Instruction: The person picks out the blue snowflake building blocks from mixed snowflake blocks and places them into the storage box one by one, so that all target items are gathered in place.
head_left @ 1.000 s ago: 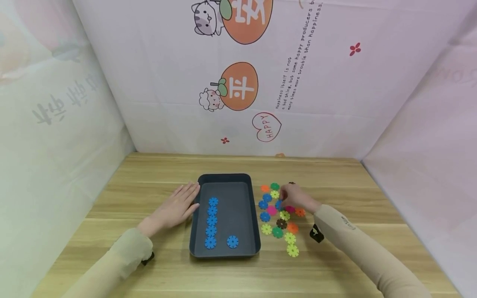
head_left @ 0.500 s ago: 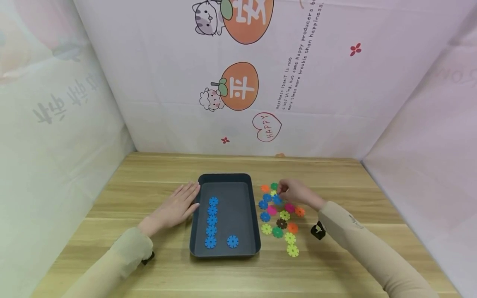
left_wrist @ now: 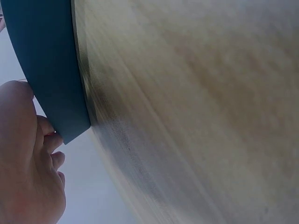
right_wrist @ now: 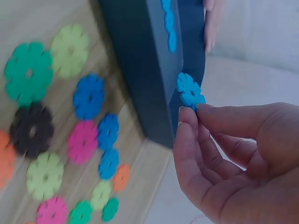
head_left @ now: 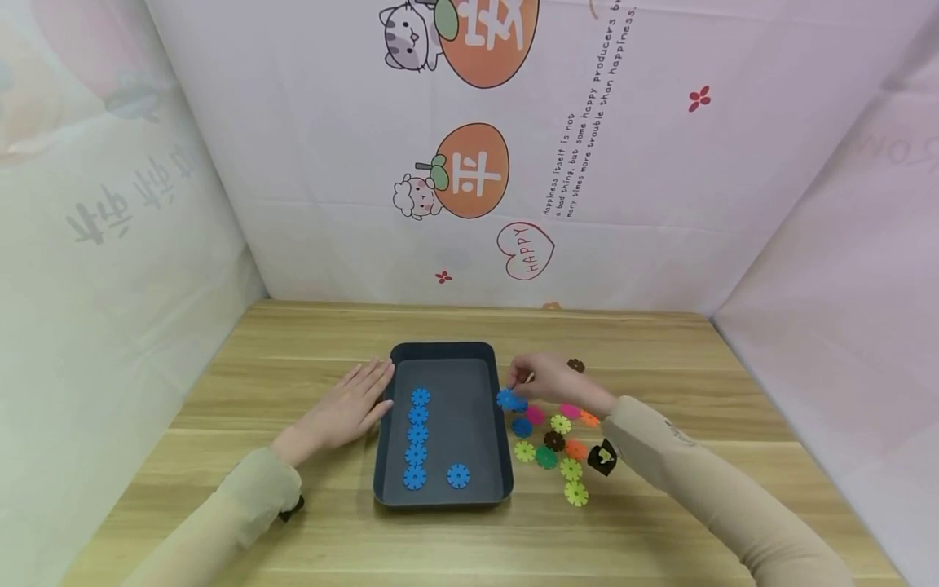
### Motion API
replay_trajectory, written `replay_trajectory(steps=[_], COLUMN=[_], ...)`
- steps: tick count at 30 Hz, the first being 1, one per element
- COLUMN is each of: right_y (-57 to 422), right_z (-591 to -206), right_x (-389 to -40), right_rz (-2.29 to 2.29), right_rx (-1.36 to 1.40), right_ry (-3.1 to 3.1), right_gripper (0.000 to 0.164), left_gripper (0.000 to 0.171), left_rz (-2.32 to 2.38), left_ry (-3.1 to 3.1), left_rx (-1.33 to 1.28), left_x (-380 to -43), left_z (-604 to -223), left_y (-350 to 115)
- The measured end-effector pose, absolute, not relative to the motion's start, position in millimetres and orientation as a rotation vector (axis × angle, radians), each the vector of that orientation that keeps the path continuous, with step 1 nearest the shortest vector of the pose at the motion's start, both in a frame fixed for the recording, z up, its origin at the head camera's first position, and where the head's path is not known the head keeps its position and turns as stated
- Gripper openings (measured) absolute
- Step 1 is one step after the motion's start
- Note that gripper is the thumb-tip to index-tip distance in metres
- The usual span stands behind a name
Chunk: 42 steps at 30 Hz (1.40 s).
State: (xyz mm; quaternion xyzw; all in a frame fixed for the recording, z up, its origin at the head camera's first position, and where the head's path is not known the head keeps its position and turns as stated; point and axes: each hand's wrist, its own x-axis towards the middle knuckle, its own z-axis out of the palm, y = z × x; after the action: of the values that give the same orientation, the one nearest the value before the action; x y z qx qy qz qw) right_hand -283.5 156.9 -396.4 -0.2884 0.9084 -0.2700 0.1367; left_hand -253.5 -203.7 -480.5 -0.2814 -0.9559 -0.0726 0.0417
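Observation:
My right hand (head_left: 544,381) pinches a blue notched plastic disc (right_wrist: 188,89) between thumb and fingertips. It hangs in the air by the right rim of the dark grey tray (head_left: 462,391). My left hand (head_left: 352,408) lies with fingers straight against the tray's left rim; in the left wrist view its fingertips touch the tray wall (left_wrist: 51,60). Inside the tray, several blue discs (head_left: 416,434) form a column on the left, and a single blue disc (head_left: 458,476) sits apart at lower right. Under the right hand, part of the loose discs is hidden.
Loose notched discs lie on the wooden table right of the tray: blue (head_left: 522,427), pink (right_wrist: 83,142), yellow-green (head_left: 576,493), green (head_left: 546,457), orange (head_left: 576,449) and dark brown (head_left: 554,441). Another brown disc (head_left: 575,365) lies farther back. Printed cloth walls (head_left: 623,261) surround the table.
My right hand has lifted the blue disc from the loose discs and carried it left to the tray's right rim. The left hand and the discs in the tray have stayed put.

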Motion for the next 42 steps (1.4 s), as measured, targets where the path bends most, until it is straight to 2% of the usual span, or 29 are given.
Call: replay_trajectory(steps=[19,29,42], right_y=[91.6,82.9,83.8], right_z=[-426.0,-439.2,-436.7], right_x=[-263.6,-261.3,-256.2], right_rz=[-0.753,-0.753,-0.739], right_rx=[-0.894,-0.853,-0.876], right_ry=[2.413,2.386,2.378], right_gripper=[0.007,0.009,0.007], left_gripper=[0.064,0.065,0.063], left_rz=[-0.236,-0.236,-0.255], left_ry=[-2.924,-2.943,-2.934], left_rx=[-0.871,-0.865,-0.863], left_x=[-252.3,-253.3,-251.8], left_z=[-476.8,-477.7,-474.6], left_y=[-203.0,-203.4,-202.8])
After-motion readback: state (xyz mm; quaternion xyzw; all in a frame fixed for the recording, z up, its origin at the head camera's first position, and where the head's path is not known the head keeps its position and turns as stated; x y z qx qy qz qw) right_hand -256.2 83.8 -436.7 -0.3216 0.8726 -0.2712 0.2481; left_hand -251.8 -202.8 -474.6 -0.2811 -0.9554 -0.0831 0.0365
